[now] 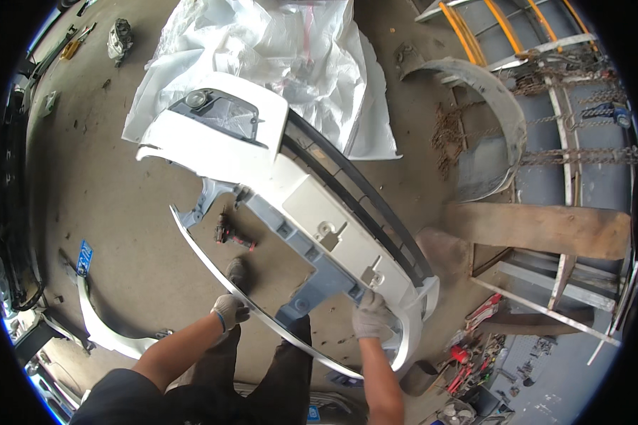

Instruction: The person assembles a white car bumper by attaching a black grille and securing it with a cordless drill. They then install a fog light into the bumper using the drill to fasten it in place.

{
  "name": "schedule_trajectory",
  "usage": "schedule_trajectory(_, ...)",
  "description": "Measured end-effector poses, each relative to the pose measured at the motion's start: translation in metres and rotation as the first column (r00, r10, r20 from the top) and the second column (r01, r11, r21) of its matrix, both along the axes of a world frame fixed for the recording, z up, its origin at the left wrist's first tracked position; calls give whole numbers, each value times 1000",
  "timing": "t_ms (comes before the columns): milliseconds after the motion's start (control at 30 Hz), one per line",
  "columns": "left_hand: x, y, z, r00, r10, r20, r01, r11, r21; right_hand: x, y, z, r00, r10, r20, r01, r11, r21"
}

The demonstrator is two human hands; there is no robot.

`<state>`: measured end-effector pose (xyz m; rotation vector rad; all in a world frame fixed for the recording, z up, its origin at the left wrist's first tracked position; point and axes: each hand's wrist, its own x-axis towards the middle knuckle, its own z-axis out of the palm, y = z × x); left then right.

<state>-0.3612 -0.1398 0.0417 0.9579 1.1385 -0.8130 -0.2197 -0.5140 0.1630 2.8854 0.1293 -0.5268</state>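
A white car bumper cover (pixel 303 186) stretches diagonally before me, with a black lower grille (pixel 361 196) and a round fog lamp (pixel 196 99) at its far end. Grey plastic bracing (pixel 297 241) runs along its inner side. My right hand (pixel 371 316), in a pale work glove, grips the inner edge near the close end. My left hand (pixel 231 312), also gloved, is at the outside of the thin curved white rim (pixel 204 255), fingers curled. Whether those fingers close around the rim is unclear. Through the bumper's opening, a cordless drill (pixel 234 236) shows on the floor.
White wrapping sheet (pixel 255 48) lies crumpled beyond the bumper. To the right stand a metal frame with chains (pixel 563 122), a curved metal band (pixel 510 117) and a wooden plank (pixel 537 226). Hand tools (pixel 465 361) lie lower right. A white fender-like part (pixel 95 324) rests left.
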Motion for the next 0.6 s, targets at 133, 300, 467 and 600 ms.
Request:
schedule_trajectory(133,-4,30,3,985,94,143,-61,973,-221,-50,31,-42,952,60,300,-112,981,160)
schedule_trajectory(300,93,2,78,972,234,14,-229,959,-164,-112,56,-56,995,-27,98,-11,928,373)
schedule_trajectory(467,150,-23,98,961,157,227,-125,981,-151,-103,76,-34,968,-179,177,75,877,475)
schedule_trajectory(600,155,-18,102,938,-230,259,193,968,161,-97,69,-30,967,-255,20,197,793,577)
